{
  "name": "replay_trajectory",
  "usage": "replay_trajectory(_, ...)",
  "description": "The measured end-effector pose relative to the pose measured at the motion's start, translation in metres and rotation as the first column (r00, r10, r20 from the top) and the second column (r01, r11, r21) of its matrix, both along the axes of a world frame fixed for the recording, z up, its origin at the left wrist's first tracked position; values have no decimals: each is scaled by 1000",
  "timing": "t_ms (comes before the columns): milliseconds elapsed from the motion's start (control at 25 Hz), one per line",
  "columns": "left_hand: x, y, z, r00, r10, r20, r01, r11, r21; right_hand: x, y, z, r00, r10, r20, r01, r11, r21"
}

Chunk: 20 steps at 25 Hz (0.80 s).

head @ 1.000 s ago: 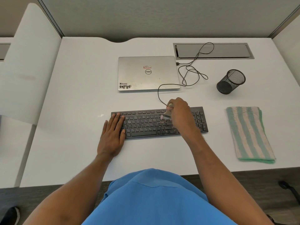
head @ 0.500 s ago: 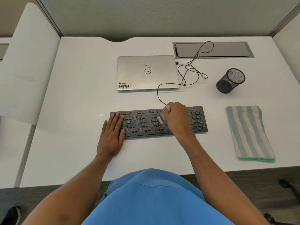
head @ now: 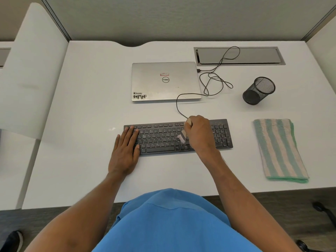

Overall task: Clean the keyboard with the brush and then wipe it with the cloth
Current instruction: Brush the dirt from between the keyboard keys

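Note:
A black keyboard [head: 161, 138] lies across the middle of the white desk [head: 81, 124]. My left hand [head: 125, 151] rests flat on its left end, fingers straight over the keys. My right hand [head: 199, 135] grips a small brush [head: 181, 138] by its wooden handle, and the pale bristles touch the keys right of the middle. That hand hides part of the keyboard. A green and white striped cloth [head: 279, 150] lies folded on the desk to the right of the keyboard, apart from both hands.
A shut silver laptop [head: 165, 81] lies behind the keyboard, with a black cable [head: 214, 84] looping from it to the keyboard. A black mesh pen cup [head: 259, 90] stands at the back right. A cable tray lid [head: 239, 56] sits in the desk further back.
My right hand has swept the brush leftward and a little toward me over the keys. My left hand has stayed on the keyboard's left end.

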<state>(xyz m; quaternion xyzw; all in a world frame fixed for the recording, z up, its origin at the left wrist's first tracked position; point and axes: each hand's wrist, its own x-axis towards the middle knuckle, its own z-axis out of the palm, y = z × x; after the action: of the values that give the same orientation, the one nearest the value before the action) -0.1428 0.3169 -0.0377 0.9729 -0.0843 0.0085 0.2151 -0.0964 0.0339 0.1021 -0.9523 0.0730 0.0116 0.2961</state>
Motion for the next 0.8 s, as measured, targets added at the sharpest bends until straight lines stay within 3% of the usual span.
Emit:
replay_trajectory(240, 0, 0, 0, 1000, -3, 4, 3, 1000, 2, -2, 2, 7, 994, -41, 101, 31, 994, 105)
replay_trajectory(480, 0, 0, 0, 1000, 0, 2, 0, 1000, 2, -6, 4, -3, 999, 35, -21, -36, 996, -86)
replay_trajectory(640, 0, 0, 0, 1000, 0, 2, 0, 1000, -1, 0, 4, 8, 996, 86, -20, -84, 991, 104)
replay_trajectory(800, 0, 1, -2, 1000, -1, 4, 1, 1000, 10, 7, 14, 20, 961, 269, -69, -258, 957, 134)
